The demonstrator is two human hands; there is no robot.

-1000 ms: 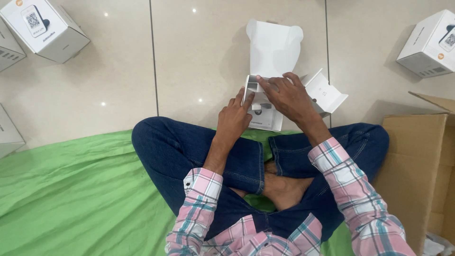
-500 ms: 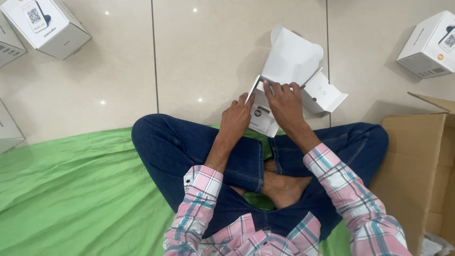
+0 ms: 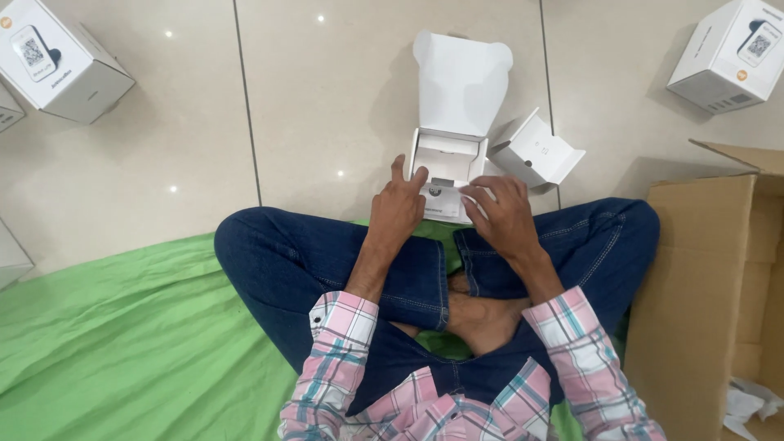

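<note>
Head view looks straight down on a person sitting cross-legged, jeans and a pink plaid shirt, half on a green cloth (image 3: 139,327) and half on the pale tiled floor (image 3: 327,106); right in front of the knees sits a small white box (image 3: 445,159), its lid flap standing open and leaning away from the person; both hands are at its near edge. The left hand (image 3: 398,211) rests against the box's left front corner, fingers stretched out and loose, the tips touching the box wall, not gripping anything that I can see; the right hand (image 3: 504,214) lies over the near right side, fingers spread and slightly curled on a white card or leaflet (image 3: 441,200) at the front of the box; whether it pinches that card I cannot tell. Just beside the box on its right lies a smaller white tray piece (image 3: 539,151), tilted, touching or nearly touching the box. Well apart, a closed white carton (image 3: 61,61) stands in the far left corner of the floor, and another carton (image 3: 727,53) in the far right; a big brown cardboard box (image 3: 719,286) stands open at the person's right knee.
</note>
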